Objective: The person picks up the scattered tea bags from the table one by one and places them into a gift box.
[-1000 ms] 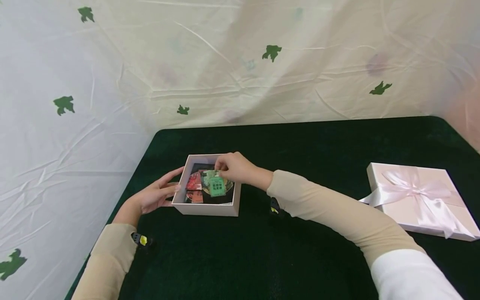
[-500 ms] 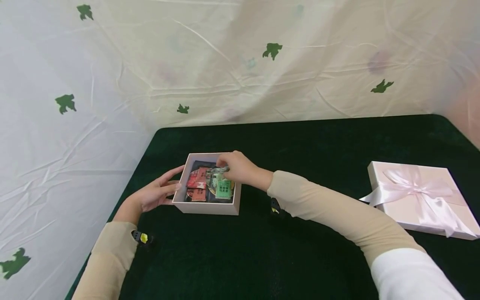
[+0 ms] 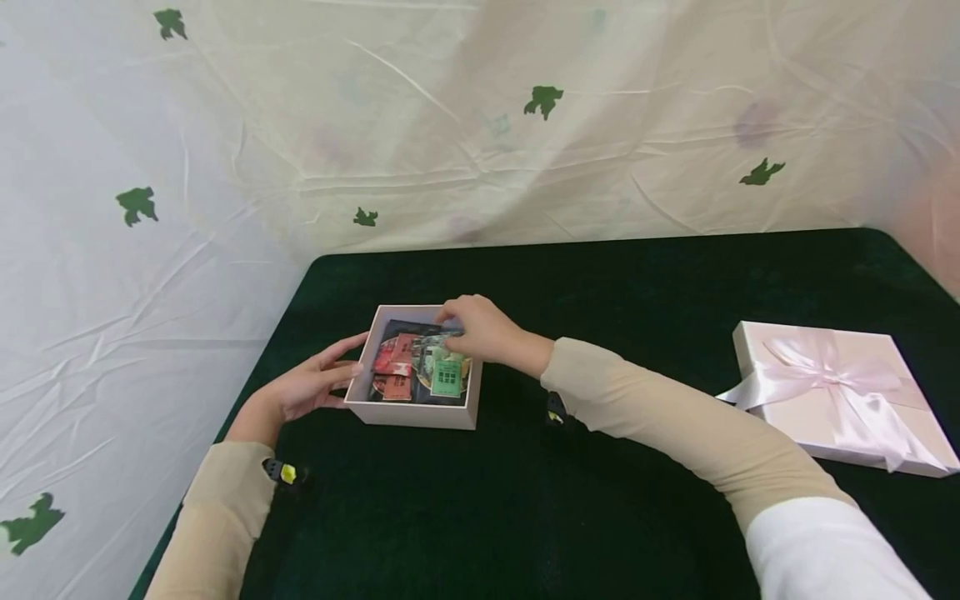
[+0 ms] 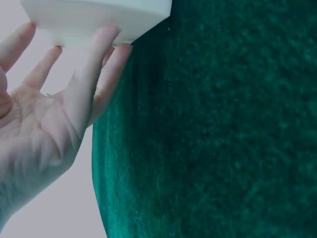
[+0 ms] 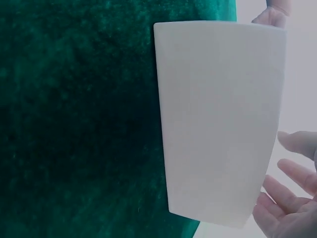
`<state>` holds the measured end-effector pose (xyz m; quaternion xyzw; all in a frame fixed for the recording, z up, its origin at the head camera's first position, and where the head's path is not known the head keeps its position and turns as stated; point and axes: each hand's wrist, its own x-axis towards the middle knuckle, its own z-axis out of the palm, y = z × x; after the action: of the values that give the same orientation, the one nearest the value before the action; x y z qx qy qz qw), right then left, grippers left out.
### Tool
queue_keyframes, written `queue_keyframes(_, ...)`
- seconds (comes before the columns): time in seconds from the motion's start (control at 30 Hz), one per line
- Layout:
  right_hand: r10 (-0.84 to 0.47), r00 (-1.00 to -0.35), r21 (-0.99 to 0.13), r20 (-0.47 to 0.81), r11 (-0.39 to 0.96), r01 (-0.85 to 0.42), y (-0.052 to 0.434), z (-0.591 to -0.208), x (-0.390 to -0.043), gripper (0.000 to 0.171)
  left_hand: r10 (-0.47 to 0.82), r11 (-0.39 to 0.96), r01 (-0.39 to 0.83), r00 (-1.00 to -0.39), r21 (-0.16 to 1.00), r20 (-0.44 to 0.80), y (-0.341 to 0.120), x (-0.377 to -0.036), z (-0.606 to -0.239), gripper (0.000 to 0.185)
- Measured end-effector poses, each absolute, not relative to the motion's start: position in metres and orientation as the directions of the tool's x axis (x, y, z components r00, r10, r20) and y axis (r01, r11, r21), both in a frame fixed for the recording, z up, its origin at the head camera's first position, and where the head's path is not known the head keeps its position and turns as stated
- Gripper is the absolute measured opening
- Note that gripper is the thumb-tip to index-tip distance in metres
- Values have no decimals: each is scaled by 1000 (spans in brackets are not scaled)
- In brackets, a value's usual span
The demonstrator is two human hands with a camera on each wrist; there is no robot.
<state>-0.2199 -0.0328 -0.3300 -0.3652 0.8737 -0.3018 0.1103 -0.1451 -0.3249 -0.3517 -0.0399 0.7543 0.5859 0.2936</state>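
An open pale pink box [image 3: 411, 412] sits on the dark green table cloth [image 3: 600, 283]. It holds several small packets: red ones [image 3: 392, 360] on the left and a green one [image 3: 447, 377] on the right. My right hand [image 3: 459, 327] reaches into the box's far right corner, fingers curled down onto the packets; whether it pinches one is hidden. My left hand [image 3: 324, 379] lies flat against the box's left wall, fingers straight. In the left wrist view that hand [image 4: 54, 104] touches the box's corner [image 4: 99, 17]. The right wrist view shows the box's outer wall [image 5: 223, 124].
A closed pink lid [image 3: 840, 396] with a satin ribbon bow lies at the right of the table. A crumpled pale sheet with green leaf prints [image 3: 480, 125] hangs behind and to the left. The table's left edge runs close to my left forearm.
The green packet went from hanging under my right fingers to lying lower at the box's right side. My right hand shifted slightly toward the far wall. The left hand stayed put.
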Motion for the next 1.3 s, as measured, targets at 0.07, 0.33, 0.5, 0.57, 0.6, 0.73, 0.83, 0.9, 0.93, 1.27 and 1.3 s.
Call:
queue_keyframes(0.07, -710, -704, -606, 38, 544, -581, -30, -331, -222, 37, 282, 324, -403, -823, 856, -494, -325, -146, -352, 68)
queue_keyframes(0.33, -673, -730, -613, 115, 531, -586, -14, -331, -225, 44, 189, 432, -339, -872, 836, -451, -321, -149, -351, 64)
queue_keyframes(0.5, -633, -761, -602, 142, 555, -574, 0, -329, -227, 55, 118, 537, -251, -923, 805, -366, -309, -154, -344, 67)
queue_keyframes(0.57, -621, -770, -591, 149, 568, -573, 5, -329, -229, 58, 59, 587, -230, -944, 776, -325, -303, -157, -342, 69)
queue_keyframes(0.6, -617, -772, -585, 152, 574, -573, 8, -329, -230, 58, 28, 610, -224, -953, 760, -303, -300, -159, -341, 69)
queue_keyframes(0.73, -610, -774, -561, 167, 587, -584, 22, -330, -233, 62, -73, 676, -205, -974, 708, -212, -293, -162, -336, 67)
queue_keyframes(0.83, -600, -782, -546, 168, 604, -580, 33, -329, -235, 66, -97, 703, -183, -982, 687, -162, -288, -165, -331, 65)
queue_keyframes(0.9, -591, -792, -536, 156, 623, -570, 41, -328, -235, 71, -92, 731, -164, -986, 662, -142, -284, -167, -328, 67)
queue_keyframes(0.93, -584, -799, -531, 146, 635, -561, 45, -327, -236, 73, -82, 745, -149, -988, 651, -132, -282, -168, -326, 68)
queue_keyframes(1.27, -538, -839, -471, 85, 720, -510, 82, -330, -234, 88, 59, 838, 57, -998, 542, 13, -249, -178, -314, 73)
queue_keyframes(1.3, -534, -841, -464, 82, 726, -506, 85, -331, -234, 89, 76, 842, 75, -997, 534, 20, -245, -179, -314, 73)
